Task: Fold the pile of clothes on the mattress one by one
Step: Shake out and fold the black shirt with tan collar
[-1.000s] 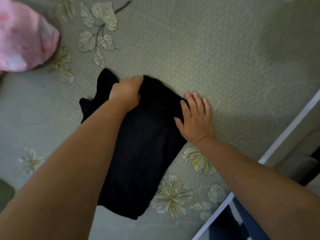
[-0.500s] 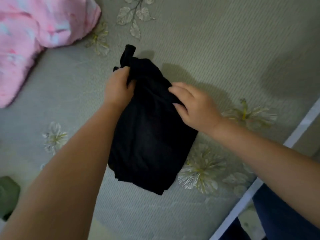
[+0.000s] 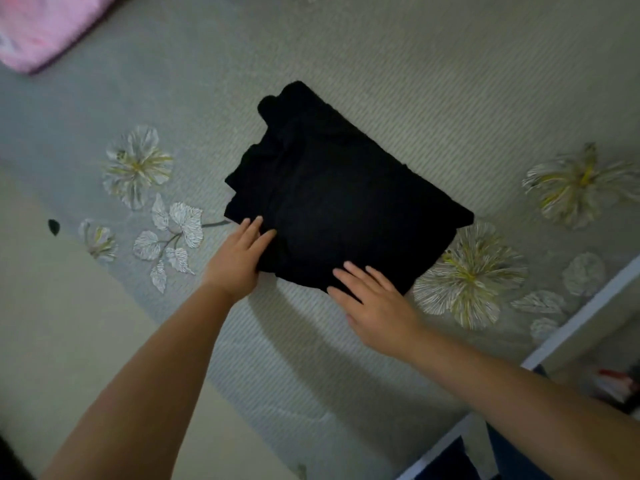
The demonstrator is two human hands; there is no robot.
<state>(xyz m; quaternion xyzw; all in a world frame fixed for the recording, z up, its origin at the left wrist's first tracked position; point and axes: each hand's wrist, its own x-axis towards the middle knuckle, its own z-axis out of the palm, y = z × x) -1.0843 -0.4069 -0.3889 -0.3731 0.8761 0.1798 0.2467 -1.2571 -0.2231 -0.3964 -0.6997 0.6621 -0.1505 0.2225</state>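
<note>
Squarely at the middle of a pale grey-green ribbed bedspread covering the mattress lies a black garment of soft knit cloth, folded into a rough rectangle set at a slant, its far-left corner bunched into small rolls and its left edge showing stepped layers. No label or writing can be read on it. A person's left hand rests at the near-left edge of the folded garment, grip spread, fingers straight and flat on the dark cloth. The right hand lies on the near edge, grip likewise spread, fingers extended across the fabric, pinching nothing. Both bare forearms reach in from the near side. The bedspread carries printed white-and-yellow flowers just right of the garment, and silvery veined leaves to its left. A crumpled pink mottled cloth sits at the far-left corner, well apart from the garment. A white strip marks the mattress's right edge, with dark blue fabric at the near right beyond it.
</note>
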